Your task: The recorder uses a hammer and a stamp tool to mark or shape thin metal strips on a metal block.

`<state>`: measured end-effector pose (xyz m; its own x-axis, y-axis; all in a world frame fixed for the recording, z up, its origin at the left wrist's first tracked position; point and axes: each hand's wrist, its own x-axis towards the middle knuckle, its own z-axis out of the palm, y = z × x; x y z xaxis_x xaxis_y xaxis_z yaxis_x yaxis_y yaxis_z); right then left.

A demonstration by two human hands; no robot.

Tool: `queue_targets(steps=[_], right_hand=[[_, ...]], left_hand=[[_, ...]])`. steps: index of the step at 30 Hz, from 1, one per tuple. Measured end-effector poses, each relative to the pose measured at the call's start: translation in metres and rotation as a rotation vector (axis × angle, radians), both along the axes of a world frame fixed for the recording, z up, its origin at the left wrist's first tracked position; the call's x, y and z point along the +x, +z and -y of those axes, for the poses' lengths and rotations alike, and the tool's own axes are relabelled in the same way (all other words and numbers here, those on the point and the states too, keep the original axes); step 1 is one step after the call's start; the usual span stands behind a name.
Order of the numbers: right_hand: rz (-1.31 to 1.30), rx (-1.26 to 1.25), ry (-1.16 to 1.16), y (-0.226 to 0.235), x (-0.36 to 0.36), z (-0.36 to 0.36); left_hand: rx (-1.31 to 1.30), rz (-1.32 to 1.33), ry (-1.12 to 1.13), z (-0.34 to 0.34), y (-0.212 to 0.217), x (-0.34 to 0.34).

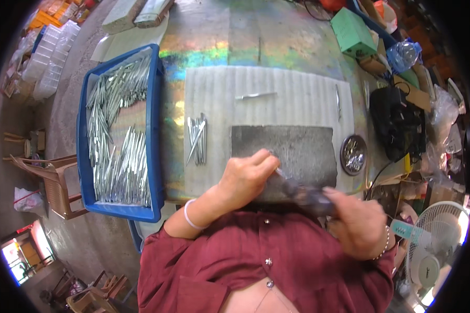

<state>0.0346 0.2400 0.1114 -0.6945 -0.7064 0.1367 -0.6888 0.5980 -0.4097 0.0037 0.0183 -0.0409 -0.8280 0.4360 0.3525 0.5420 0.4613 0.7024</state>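
My left hand [248, 177] is closed in a pinch over the near edge of a dark grey mat [284, 143]. Its fingertips hold a slim silver metal piece [280, 171], mostly hidden by the fingers. My right hand [357, 221] wraps round a dark handheld tool [310, 198], smeared by motion, so its exact kind is unclear. The tool's front end points at the metal piece and seems to meet it. Beyond the mat lies a loose slender metal piece [256, 96], shaped like tweezers. A small bunch of similar pieces [197, 141] rests to the left.
On the left stands a blue tray [155, 130] full of slim metal pieces. White foam sheeting [214, 83] covers the tabletop. A round dish [353, 155] of small shiny parts sits right, near a black machine [394, 120], a green box [352, 34] and a fan [433, 245].
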Motion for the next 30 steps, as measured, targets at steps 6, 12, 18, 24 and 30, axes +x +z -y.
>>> queue_targets(steps=[6, 12, 18, 24, 30], right_hand=[[0.054, -0.213, -0.231, -0.038, -0.01, -0.003], [0.022, -0.093, -0.416, -0.111, -0.02, -0.008], [-0.067, 0.11, -0.385, -0.13, -0.019, -0.004], [0.15, -0.035, -0.341, -0.11, -0.043, -0.02], [0.104, -0.021, -0.705, -0.15, -0.133, -0.08]], left_hand=[[0.833, 0.736, 0.019, 0.012, 0.042, 0.013], [1.385, 1.038, -0.086, 0.019, 0.048, 0.004], [1.402, 1.093, -0.037, 0.015, 0.042, -0.005], [1.299, 1.087, -0.012, 0.01, 0.036, -0.01], [1.165, 1.15, 0.027, 0.008, 0.032, -0.013]])
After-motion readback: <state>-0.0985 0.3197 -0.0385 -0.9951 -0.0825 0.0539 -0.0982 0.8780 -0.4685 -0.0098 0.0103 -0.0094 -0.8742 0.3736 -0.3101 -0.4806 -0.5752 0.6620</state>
